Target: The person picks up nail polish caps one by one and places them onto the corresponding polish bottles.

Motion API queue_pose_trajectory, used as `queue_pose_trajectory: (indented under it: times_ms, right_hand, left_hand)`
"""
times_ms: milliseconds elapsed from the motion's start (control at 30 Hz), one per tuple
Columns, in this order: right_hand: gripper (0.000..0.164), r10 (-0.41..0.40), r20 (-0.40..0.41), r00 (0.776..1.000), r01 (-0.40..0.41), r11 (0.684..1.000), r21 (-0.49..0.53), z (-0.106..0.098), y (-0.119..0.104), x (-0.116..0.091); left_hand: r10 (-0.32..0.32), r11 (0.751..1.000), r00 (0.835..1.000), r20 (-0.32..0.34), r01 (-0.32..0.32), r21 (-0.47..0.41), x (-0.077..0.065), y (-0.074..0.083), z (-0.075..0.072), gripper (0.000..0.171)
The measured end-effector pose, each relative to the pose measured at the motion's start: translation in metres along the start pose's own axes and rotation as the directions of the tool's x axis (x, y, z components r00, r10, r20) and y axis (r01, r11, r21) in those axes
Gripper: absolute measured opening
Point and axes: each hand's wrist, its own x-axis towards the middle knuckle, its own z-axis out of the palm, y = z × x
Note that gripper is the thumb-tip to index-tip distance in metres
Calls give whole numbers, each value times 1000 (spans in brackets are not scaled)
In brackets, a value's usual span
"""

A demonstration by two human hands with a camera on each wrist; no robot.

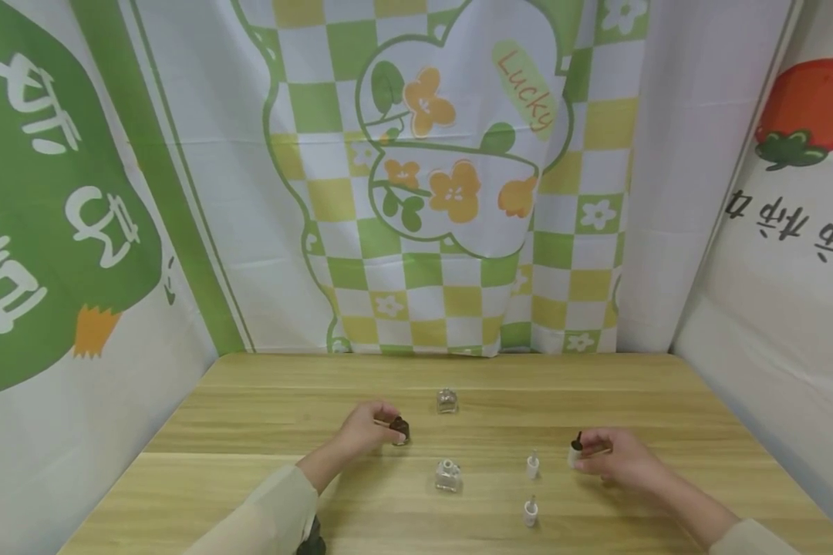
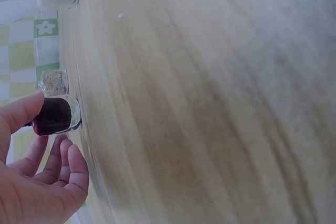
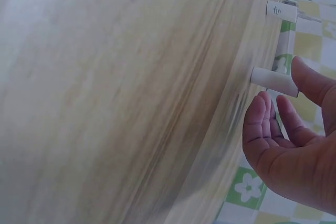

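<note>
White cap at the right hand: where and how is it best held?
Probably pinched by the sides of the white cap, coming from the right, where the right hand is: it looks upright with its dark brush pointing up, and another cap stands to its left.

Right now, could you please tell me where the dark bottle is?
In the head view, the dark bottle is in the left hand, left of the glittery bottle.

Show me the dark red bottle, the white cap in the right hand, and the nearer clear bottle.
Dark red bottle [image 2: 55, 115], left wrist view: middle of its dark side.
White cap [image 3: 273, 81], right wrist view: middle of its side.
Clear bottle [image 1: 447, 479], head view: its body, below the neck.
</note>
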Motion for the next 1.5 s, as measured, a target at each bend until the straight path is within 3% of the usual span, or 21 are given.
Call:
queue_pose_trajectory:
  times_ms: [433,1000,1500]
  right_hand:
    - [43,0,-16,1000,0,1000,-24,5,-1,4]
    - [25,4,-63,998,-9,998,-68,11,2,9]
    - [23,3,-80,997,-10,997,-82,6,-5,6]
  left_hand:
    - [10,999,1000,14,-11,38,3,-3,2,23]
    - [33,998,999,18,-34,46,3,-3,3,22]
    - [16,1000,1000,24,-16,18,-1,1,-3,23]
